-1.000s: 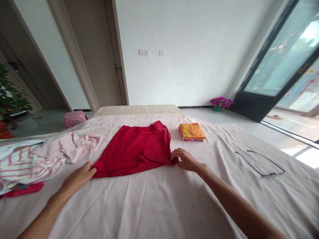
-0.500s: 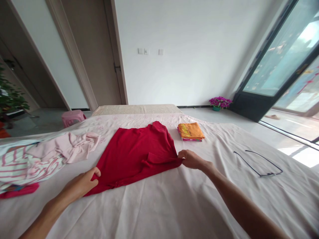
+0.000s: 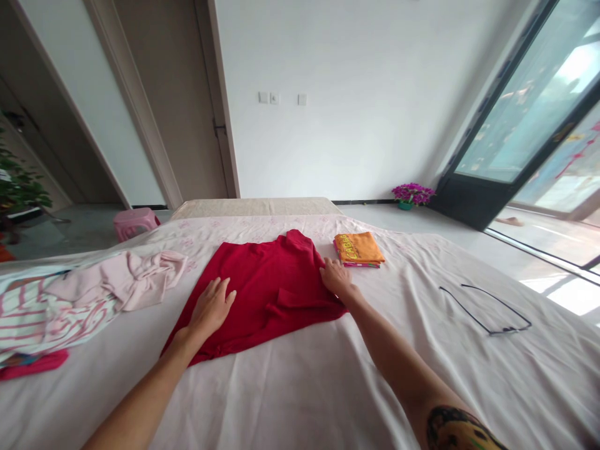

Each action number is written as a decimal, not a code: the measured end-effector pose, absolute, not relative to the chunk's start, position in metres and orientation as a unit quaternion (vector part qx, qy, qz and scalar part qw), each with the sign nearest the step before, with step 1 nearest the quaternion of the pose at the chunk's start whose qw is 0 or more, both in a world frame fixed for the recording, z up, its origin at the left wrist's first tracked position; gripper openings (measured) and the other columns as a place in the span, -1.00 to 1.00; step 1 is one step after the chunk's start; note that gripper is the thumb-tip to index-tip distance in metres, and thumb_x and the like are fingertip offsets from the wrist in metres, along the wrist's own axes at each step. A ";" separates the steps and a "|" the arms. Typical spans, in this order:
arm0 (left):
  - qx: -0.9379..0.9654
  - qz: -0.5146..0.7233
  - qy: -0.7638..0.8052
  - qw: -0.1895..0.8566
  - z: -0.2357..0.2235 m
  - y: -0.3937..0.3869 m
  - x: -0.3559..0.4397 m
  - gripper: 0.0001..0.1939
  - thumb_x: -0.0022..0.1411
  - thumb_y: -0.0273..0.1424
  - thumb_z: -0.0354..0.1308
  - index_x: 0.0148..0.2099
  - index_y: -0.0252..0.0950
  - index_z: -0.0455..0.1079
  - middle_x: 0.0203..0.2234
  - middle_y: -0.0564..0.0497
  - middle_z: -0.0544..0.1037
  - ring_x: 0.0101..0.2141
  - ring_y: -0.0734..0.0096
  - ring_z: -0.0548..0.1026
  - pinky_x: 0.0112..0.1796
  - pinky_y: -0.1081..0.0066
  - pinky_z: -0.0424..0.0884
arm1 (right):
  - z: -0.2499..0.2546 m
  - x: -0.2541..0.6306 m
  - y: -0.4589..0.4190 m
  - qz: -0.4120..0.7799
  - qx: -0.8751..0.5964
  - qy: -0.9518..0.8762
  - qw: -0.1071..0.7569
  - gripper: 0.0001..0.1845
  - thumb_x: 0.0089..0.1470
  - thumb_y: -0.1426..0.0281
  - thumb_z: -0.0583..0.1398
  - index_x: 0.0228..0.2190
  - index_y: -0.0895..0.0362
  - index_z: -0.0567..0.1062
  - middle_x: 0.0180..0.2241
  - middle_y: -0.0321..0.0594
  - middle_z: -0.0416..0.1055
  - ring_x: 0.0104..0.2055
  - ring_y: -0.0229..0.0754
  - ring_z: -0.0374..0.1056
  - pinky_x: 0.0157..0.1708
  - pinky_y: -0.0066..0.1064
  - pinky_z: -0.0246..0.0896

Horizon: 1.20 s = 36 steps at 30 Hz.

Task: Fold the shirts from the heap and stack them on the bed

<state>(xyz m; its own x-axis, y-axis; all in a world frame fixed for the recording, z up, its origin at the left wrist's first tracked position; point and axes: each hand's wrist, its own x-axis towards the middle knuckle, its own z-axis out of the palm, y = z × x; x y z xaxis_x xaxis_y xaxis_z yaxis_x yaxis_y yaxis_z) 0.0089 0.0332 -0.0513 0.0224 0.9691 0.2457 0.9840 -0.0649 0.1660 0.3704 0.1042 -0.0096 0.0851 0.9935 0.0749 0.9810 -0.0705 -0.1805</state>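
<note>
A red shirt point(image 3: 262, 269) lies spread on the cloth-covered bed, with a small fold near its lower right part. My left hand point(image 3: 213, 306) rests on the left part of the shirt, fingers stretched forward and holding nothing. Along the shirt's right edge lies my right hand point(image 3: 336, 279), its fingers extended over the fabric and touching it. Just beyond that hand sits a folded stack with an orange garment point(image 3: 360, 247) with yellow lettering on top.
Rumpled clothes, among them a pink garment point(image 3: 122, 281) and a striped one point(image 3: 28, 312), lie to the left. Black-framed glasses point(image 3: 509, 328) rest on the sheet point(image 3: 422, 375) at right. A pink stool point(image 3: 135, 223) stands beyond the bed, and purple flowers point(image 3: 412, 194) by the wall.
Both hands have let go of the shirt's lower corners. My left hand has moved right and onto the fabric; my right hand has moved up along the right edge.
</note>
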 end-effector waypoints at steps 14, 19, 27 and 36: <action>-0.703 -0.102 -0.698 0.086 -0.075 0.028 0.004 -0.37 0.38 -0.13 -0.13 0.38 -0.32 0.13 0.33 -0.33 0.16 0.32 -0.10 0.09 0.24 -0.02 -0.03 | -0.019 0.390 0.093 -0.031 -0.665 -0.737 0.114 -0.56 0.31 0.36 -0.04 0.15 0.14 0.34 0.08 0.16 0.35 0.13 0.15 0.24 0.07 -0.09 0.09; -0.715 -0.095 -0.688 0.074 -0.076 0.025 -0.003 -0.36 0.37 -0.11 -0.11 0.39 -0.26 0.10 0.35 -0.29 0.13 0.33 -0.07 0.06 0.25 0.00 -0.03 | -0.036 0.390 0.083 0.011 -0.559 -0.826 0.077 -0.44 0.34 0.23 -0.02 0.30 0.09 0.15 0.32 -0.06 0.12 0.34 -0.04 0.01 0.26 -0.18 -0.10; -0.788 -0.113 -0.605 0.004 -0.072 -0.003 -0.043 -0.37 0.34 -0.10 -0.08 0.39 -0.18 0.11 0.38 -0.15 0.07 0.36 0.08 0.01 0.29 0.03 -0.07 | -0.016 0.408 0.072 0.010 -0.593 -0.798 0.108 -0.62 0.27 0.36 0.07 0.08 0.08 0.46 0.12 -0.07 0.38 0.18 0.00 0.23 0.16 -0.21 0.05; -0.821 -0.149 -0.530 -0.151 -0.030 -0.061 -0.069 -0.62 0.08 -0.21 0.25 -0.05 -0.17 0.42 0.02 -0.08 0.44 0.08 0.16 0.36 0.11 0.25 0.29 | -0.001 0.336 0.024 0.062 -0.438 -0.890 0.112 -0.65 0.15 0.31 0.22 -0.02 0.04 0.51 -0.09 -0.15 0.46 -0.03 -0.09 0.32 -0.08 -0.36 0.18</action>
